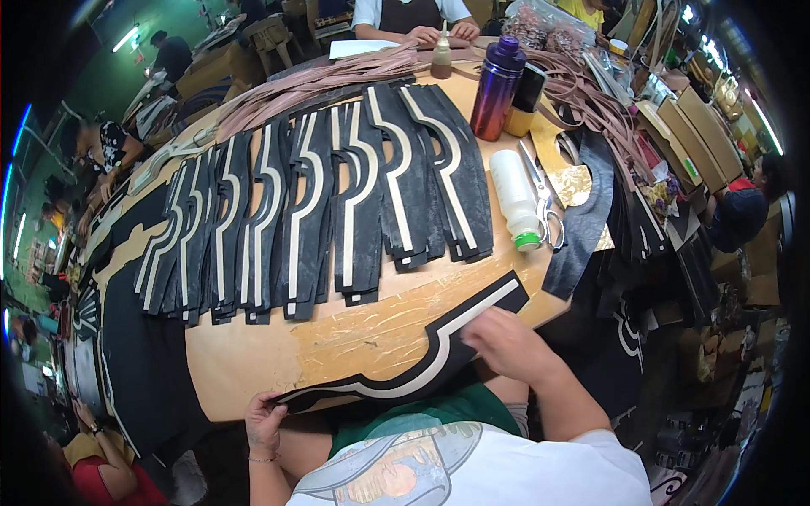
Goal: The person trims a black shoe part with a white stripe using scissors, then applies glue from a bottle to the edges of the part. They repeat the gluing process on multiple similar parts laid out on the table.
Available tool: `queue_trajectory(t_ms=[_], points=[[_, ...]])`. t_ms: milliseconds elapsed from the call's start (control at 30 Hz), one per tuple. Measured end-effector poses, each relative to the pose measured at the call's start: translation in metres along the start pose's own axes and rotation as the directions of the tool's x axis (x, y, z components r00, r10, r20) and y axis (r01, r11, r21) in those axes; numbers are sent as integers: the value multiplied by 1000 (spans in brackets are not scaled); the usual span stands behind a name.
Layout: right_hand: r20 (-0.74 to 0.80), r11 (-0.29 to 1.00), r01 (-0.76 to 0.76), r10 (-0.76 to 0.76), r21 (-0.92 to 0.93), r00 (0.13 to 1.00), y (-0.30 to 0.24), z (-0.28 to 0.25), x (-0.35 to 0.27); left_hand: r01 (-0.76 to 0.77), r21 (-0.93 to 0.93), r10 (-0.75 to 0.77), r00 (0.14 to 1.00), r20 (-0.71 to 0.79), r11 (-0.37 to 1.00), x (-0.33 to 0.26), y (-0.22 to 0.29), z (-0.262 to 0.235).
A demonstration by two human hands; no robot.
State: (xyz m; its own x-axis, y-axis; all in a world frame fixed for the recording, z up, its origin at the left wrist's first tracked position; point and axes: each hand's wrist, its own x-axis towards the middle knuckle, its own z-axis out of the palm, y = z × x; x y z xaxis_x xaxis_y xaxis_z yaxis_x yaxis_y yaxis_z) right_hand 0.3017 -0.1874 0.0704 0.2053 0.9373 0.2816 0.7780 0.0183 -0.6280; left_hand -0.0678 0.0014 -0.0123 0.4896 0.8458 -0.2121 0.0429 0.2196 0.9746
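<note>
Black strip [415, 384], one, with a cream band following its stepped curve; located along the near edge of the table [245, 363], before the seated person, its straight end lying on the tabletop to the right.

Left hand [264, 422]: thumb and fingers pinching the tapered left tip of the strip; bracelet at the wrist.

Right hand [509, 341]: over the straight right-hand part, fingers bent and bunched close together at the cream band, a little blurred; whether they pinch the strip cannot be told.

Worn by the person: white shirt [540, 472], with a printed picture in grey and tan on the front; green shorts below.

Beyond the strip: glossy, streaked patch on the tabletop; then a row of black pieces [363, 244], overlapping in stacks, each bearing a similar cream curve.

Right of the row: white bottle [511, 190], green cap toward the person, lying beside scissors [540, 196]; any lettering on it too small to read. Farther: purple-to-red bottle [496, 93], upright, and a black-and-amber container [525, 99] just beside it.

Far side: mauve strips [329, 94], bundled; dispenser bottle [441, 61], upright; a co-worker's hands [424, 35].
</note>
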Motion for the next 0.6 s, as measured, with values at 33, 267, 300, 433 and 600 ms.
queue_trajectory(t_ms=[33,267,300,433,600], points=[[-11,994,-112,112,0,994,1,-11,-21,10,-15,-10,1000,8,1000,2,0,0],[-65,601,-673,723,-432,687,75,-7,-178,54,-11,-54,999,-3,998,-2,2,-4],[-129,559,-627,682,-543,720,89,1,-200,53,-10,-53,999,-12,999,-4,1,-5],[-259,525,-844,805,-105,533,126,67,-247,51,67,-51,999,-3,996,-3,2,-3],[196,-113,-516,974,849,111,97,119,-225,25,81,-23,999,-26,996,1,9,11]])
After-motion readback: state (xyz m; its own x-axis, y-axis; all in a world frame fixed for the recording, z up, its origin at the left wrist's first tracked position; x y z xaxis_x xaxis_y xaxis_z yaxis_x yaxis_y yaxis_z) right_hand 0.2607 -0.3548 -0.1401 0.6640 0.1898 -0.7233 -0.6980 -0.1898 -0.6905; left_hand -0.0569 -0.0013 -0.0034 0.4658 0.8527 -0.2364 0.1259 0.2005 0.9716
